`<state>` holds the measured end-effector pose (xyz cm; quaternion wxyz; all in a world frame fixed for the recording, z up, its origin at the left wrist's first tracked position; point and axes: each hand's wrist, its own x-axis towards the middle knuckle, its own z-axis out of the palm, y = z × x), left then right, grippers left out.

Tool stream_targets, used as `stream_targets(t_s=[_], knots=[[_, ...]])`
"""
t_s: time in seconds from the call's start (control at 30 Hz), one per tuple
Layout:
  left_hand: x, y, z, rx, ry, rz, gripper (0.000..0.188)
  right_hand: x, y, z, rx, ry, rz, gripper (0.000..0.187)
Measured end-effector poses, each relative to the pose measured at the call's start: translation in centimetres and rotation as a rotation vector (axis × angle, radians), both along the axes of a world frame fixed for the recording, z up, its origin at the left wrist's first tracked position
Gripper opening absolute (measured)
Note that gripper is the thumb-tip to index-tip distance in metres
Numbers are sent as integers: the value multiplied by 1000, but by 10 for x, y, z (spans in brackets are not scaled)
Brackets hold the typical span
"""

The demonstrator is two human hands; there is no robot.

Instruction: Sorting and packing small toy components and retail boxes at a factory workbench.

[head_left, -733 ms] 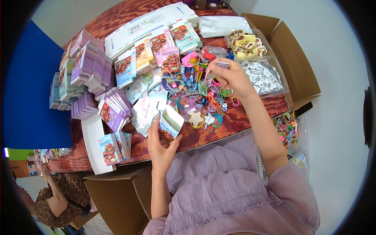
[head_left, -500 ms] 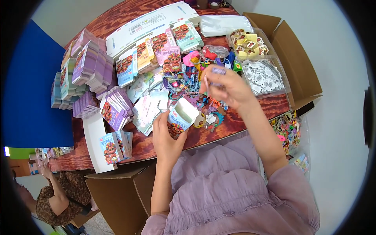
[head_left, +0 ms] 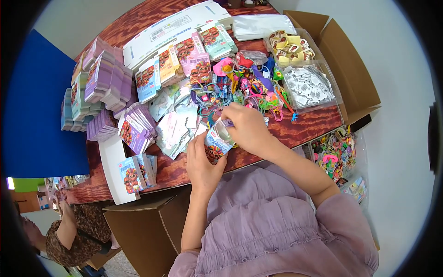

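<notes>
My left grip (head_left: 203,162) wraps the box (head_left: 218,142); right grip (head_left: 247,125) at its mouth, hold unclear. Tray (head_left: 316,108) holds white slips (head_left: 308,85).

The little card box (head_left: 218,145) was light blue, with bright red cartoon figures printed low on its front and lettering above them. I saw it held close to the near edge of the table (head_left: 318,121), tilted, its 1 open end pointing away from that edge and slightly to the right. Whether its base touched the table, I couldn't tell. Right at the open end was 1 small purple piece (head_left: 228,123), mostly covered, its shape hard to make out, farther from the table's near edge than the printed front.
</notes>
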<state>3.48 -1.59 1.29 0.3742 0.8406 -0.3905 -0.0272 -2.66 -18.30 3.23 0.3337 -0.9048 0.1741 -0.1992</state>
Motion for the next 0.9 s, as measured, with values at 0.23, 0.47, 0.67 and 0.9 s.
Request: stream_targets(t_s=[0.23, 0.47, 0.67, 0.9], knots=[[-1, 7, -3, -6, 53, 29, 73, -4, -2, 9, 3, 71, -35, 14], [0, 9, -3, 3, 49, 12, 74, -4, 1, 15, -74, -19, -20, 10], [-1, 7, -1, -44, 135, 7, 73, -3, 1, 13, -46, -14, 28, 11], [1, 2, -4, -112, 129, 13, 71, -8, 11, 35, 44, -84, 105, 8]])
